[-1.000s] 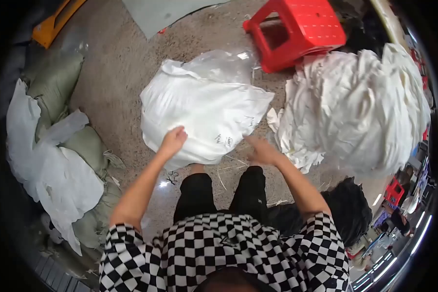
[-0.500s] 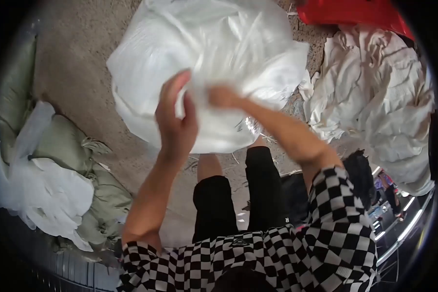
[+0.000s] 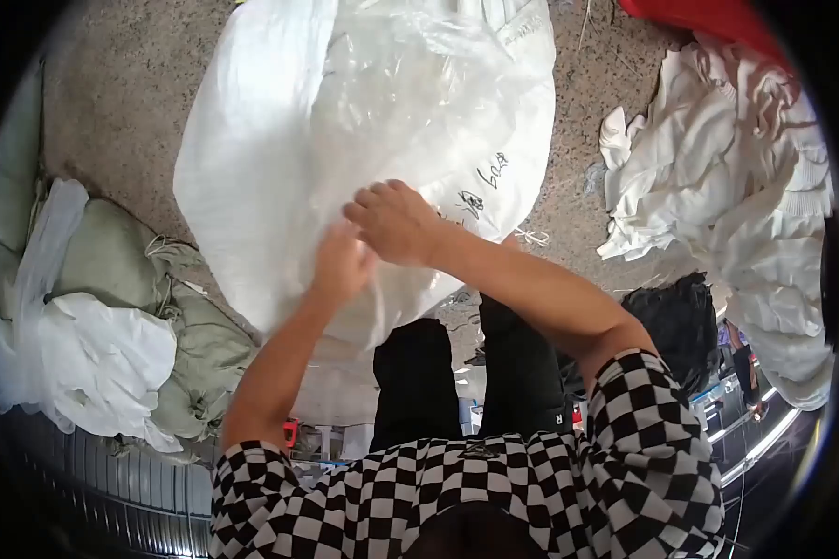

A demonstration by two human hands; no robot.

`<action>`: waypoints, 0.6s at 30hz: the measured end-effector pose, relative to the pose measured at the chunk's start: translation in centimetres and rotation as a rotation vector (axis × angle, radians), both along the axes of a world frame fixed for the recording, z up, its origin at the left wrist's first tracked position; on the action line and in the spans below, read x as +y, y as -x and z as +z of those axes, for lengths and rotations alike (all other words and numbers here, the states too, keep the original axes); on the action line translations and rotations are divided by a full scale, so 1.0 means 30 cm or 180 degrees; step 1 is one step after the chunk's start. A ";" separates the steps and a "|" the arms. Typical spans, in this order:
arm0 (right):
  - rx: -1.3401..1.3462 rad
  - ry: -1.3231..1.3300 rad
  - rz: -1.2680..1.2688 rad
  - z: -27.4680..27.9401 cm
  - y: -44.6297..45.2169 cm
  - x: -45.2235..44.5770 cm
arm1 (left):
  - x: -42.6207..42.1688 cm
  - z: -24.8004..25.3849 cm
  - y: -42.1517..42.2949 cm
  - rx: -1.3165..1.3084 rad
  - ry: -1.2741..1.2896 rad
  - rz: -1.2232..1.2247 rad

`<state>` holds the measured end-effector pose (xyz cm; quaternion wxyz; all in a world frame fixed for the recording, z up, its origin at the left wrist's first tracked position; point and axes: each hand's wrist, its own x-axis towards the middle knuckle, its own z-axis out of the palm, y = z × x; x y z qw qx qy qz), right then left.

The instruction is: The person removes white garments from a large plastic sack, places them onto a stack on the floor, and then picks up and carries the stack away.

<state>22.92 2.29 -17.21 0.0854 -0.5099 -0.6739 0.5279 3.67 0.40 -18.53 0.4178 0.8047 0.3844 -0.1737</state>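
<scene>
My right hand (image 3: 399, 222) is bent over the big, bulging white woven-plastic sack (image 3: 252, 177), its fingers curled; my left hand (image 3: 342, 264) is blurred, close against the right one; I cannot tell whether either is clamped on the material or merely resting there; the sack lies right in front of my legs, on the speckled grey-brown floor (image 3: 121, 102), with crinkled clear plastic film (image 3: 401, 79) across its upper part and black handwriting (image 3: 483, 186) on its right side; the heap of crumpled off-white ribbed cloth (image 3: 718, 177) lies apart, to the right.

A bag (image 3: 242, 158) sits between sacks (image 3: 112, 256), left, and cloth (image 3: 685, 182), right.
</scene>
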 end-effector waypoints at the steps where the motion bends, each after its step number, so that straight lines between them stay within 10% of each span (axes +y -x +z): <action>1: -0.0298 0.0314 0.0137 -0.052 -0.014 -0.097 | 0.045 0.001 0.015 -0.0240 -0.0576 0.0217; 4: -0.1397 0.1909 0.0340 -0.134 -0.216 -0.371 | 0.301 -0.028 0.070 0.1755 -0.0223 0.1115; 9: -0.1976 0.3353 0.0639 -0.171 -0.524 -0.709 | 0.499 -0.127 0.241 0.0814 0.1965 0.5883; 14: -0.1791 0.2517 0.0534 -0.148 -0.452 -0.655 | 0.314 -0.147 0.251 -0.0374 0.2669 0.5415; 18: -0.1206 0.1557 -0.0303 -0.063 -0.353 -0.305 | 0.240 0.048 -0.025 0.1188 -0.0175 0.3033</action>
